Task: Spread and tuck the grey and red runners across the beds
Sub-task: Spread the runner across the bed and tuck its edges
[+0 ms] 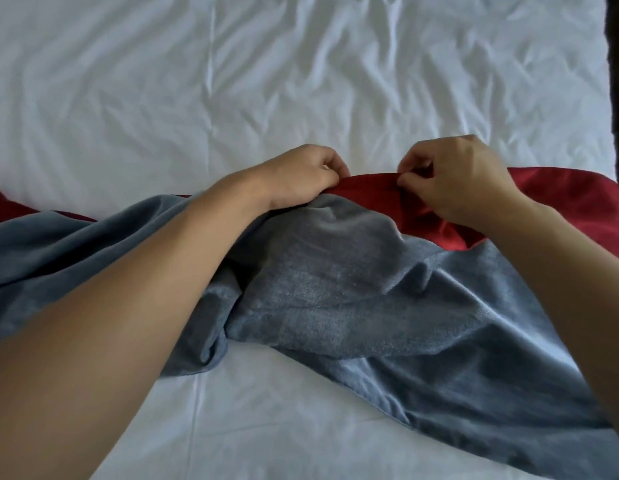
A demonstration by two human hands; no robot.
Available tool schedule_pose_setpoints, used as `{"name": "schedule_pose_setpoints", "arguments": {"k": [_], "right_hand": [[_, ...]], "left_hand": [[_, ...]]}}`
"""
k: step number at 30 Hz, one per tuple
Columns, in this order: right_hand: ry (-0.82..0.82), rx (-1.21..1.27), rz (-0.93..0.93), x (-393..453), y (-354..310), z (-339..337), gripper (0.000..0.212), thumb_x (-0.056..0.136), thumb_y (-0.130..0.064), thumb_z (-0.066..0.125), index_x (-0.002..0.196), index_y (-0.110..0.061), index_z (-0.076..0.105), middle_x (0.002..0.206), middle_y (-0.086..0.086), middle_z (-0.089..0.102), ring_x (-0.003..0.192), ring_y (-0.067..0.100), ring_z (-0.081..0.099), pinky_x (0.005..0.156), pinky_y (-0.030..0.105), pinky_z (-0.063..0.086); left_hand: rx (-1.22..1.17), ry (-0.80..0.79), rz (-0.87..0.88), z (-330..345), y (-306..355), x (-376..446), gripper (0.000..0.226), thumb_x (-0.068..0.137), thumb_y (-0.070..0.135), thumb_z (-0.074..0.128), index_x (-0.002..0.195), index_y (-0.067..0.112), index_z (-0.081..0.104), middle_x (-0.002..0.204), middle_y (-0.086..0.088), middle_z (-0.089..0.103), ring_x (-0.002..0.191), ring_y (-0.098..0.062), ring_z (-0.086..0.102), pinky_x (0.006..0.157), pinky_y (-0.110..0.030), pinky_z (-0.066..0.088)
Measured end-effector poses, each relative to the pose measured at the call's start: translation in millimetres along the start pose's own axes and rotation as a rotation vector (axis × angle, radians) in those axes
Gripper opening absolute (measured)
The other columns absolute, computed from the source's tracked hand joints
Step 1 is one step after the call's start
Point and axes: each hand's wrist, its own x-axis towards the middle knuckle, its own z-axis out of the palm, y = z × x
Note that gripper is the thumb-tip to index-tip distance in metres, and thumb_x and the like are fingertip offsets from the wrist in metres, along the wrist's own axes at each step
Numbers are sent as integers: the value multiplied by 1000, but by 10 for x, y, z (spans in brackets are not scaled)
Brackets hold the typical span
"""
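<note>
A grey runner (353, 299) lies rumpled across the white bed (301, 81), bunched in folds from the left edge to the lower right. Under it and beyond it lies a red runner (560, 192), showing at the right, at the middle and as a small strip at the far left. My left hand (301, 178) pinches the far edge of the red runner at the middle. My right hand (453, 181) pinches the same red edge a little to the right. Both forearms reach over the grey cloth.
The white sheet is wrinkled beyond the runners and smoother in front of them. A dark strip (618, 81) runs down the right edge of the view, past the bed's side.
</note>
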Motion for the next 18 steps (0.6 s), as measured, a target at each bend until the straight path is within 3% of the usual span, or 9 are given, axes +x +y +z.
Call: {"name": "schedule_pose_setpoints", "arguments": {"k": [3, 6, 10, 12, 14, 16, 18], "right_hand": [[-24, -73, 26, -16, -10, -57, 13, 90, -30, 64, 98, -26, 73, 95, -2, 73, 98, 23, 64, 96, 40, 45], [-29, -128, 32, 15, -74, -92, 12, 89, -30, 62, 98, -29, 70, 94, -6, 70, 101, 23, 62, 94, 38, 42], [-89, 55, -18, 82, -365, -17, 31, 83, -33, 66, 114, -32, 65, 100, -13, 66, 102, 16, 60, 89, 32, 46], [-105, 106, -63, 110, -482, 73, 26, 83, -31, 69, 109, -29, 69, 87, -15, 64, 91, 14, 59, 79, 27, 42], [-66, 60, -93, 122, -467, 110, 14, 84, -31, 70, 96, -26, 72, 73, -13, 60, 83, 18, 59, 74, 30, 42], [-60, -25, -64, 113, -373, 61, 14, 85, -34, 68, 94, -24, 72, 76, -6, 63, 84, 21, 58, 78, 33, 44], [-70, -109, -32, 89, -280, 12, 15, 87, -33, 67, 97, -23, 72, 82, -2, 64, 88, 23, 57, 81, 33, 40]], "left_hand": [[101, -19, 35, -33, 91, -15, 14, 87, 19, 61, 99, 25, 64, 81, 12, 63, 70, -1, 58, 66, -20, 43], [268, -11, 83, -123, 114, -97, 29, 79, 24, 68, 106, 29, 60, 86, 12, 62, 74, -5, 60, 66, -23, 44], [584, 243, 323, -46, 115, -157, 28, 80, 16, 64, 108, 18, 60, 85, 9, 56, 84, -20, 58, 76, -29, 35], [595, 313, 392, -23, 63, -151, 20, 79, 17, 63, 99, 15, 62, 84, 7, 56, 84, -23, 59, 79, -32, 38], [532, 261, 307, -87, -12, -155, 18, 78, 26, 67, 94, 19, 61, 87, 9, 57, 85, -18, 59, 74, -28, 42], [401, 126, 154, -175, -55, -181, 19, 79, 36, 71, 90, 25, 60, 86, 11, 60, 80, -11, 60, 65, -24, 42], [360, 63, 127, -201, -82, -191, 24, 77, 42, 74, 89, 27, 60, 83, 11, 61, 76, -7, 59, 61, -23, 40]]}}
